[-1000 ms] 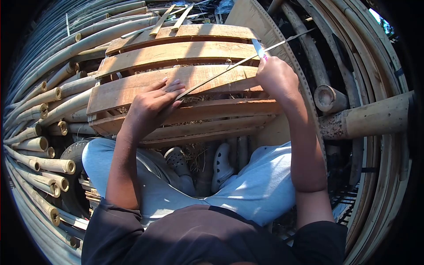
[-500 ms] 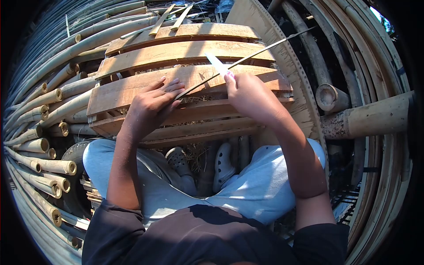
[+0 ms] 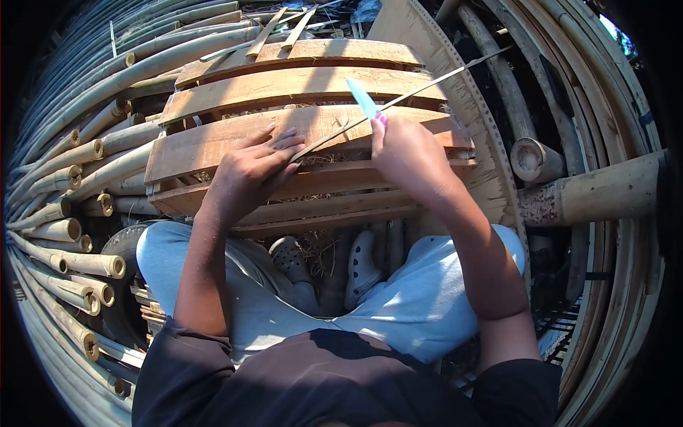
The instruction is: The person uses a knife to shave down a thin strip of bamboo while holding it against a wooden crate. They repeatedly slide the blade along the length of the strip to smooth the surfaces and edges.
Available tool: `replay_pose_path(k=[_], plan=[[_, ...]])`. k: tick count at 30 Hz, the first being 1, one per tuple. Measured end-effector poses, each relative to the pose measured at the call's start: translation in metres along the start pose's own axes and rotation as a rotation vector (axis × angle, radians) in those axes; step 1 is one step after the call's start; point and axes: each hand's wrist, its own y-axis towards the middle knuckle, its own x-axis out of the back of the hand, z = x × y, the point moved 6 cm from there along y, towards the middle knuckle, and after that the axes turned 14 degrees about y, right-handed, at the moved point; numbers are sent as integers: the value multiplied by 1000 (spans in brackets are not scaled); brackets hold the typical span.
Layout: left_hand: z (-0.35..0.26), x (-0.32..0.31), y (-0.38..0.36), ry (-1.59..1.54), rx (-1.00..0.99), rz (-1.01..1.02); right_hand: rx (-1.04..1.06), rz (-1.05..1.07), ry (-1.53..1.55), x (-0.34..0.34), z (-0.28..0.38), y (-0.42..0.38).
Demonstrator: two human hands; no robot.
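Note:
A long, thin bamboo strip (image 3: 434,80) lies slantwise over a slatted wooden bench (image 3: 213,142), its far end reaching up to the right. My left hand (image 3: 249,169) rests on the front slats, closed on the near end of the strip under its fingers. In my right hand (image 3: 409,153) is a knife (image 3: 361,98), gripped by a handle of which only a bit of pink shows. The blade points up and away to the left and crosses the strip near its middle. My fingers hide most of the knife's handle.
Stacked bamboo poles (image 3: 92,267) fill the left side. Two short split pieces (image 3: 299,28) lie on the far slats. To the right stand a curved wooden board (image 3: 491,167), a thick bamboo pole (image 3: 605,188) and long bamboo lengths. My feet in clogs (image 3: 361,263) are below the bench.
My right hand has shifted slightly right along the strip with the knife, whose blade now looks narrower and bluish. The strip shows a lighter face. My left hand stays in place on the bench.

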Motion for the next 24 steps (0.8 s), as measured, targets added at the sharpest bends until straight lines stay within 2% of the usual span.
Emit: replay_pose_path(k=[2,3,4,6,8,11,14,16,18,20,22,24], plan=[[0,-1,1,-3,-10,6,25,162,122,-28,21,-20],[2,-2,0,4,-3,7,55,122,39,-19,22,-19],[3,-2,-1,10,5,12,-37,155,93,-12,10,-4],[3,-1,-2,8,6,10,-84,-110,-55,21,-10,13],[1,0,-2,7,7,-4,-86,-154,-131,25,-19,17],[-1,0,0,7,-2,1,27,191,69,-19,16,-15],[-1,0,0,-13,-8,8,-70,234,141,-8,9,-10],[3,-2,-3,5,0,3,-121,-10,-79,25,-11,10],[-1,1,-2,7,-5,-2,-92,-170,-204,31,-27,16],[-2,2,1,18,-16,-15,-41,-25,-104,5,3,-5],[0,-1,0,-16,0,-8,11,209,9,-30,31,-32],[4,-4,-3,13,0,24,99,252,84,-24,31,-31]])
